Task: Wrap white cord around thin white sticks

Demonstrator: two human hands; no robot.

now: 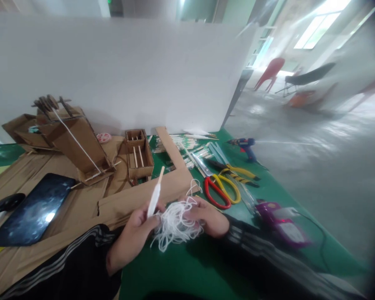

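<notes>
My left hand [140, 225] is closed on a thin wooden stick wound with white string [154, 198], its bare tip pointing up and away. Between my two hands hangs a loose tangle of white string [176, 225], just above the green tabletop. My right hand [208, 216] grips the right side of that tangle, thumb on top. A loop of string rises beyond the right fingers. Some of my fingers are hidden behind the string. Scissors [220, 189] with red and yellow handles lie just beyond my right hand.
Pliers [237, 173], a glue gun [245, 146] and a purple power strip [283, 225] lie on the right. Bundled sticks [178, 143] and a cardboard strip [171, 152] are ahead. A cardboard model [78, 137], a cardboard box [139, 156] and a black tablet [34, 212] stand left.
</notes>
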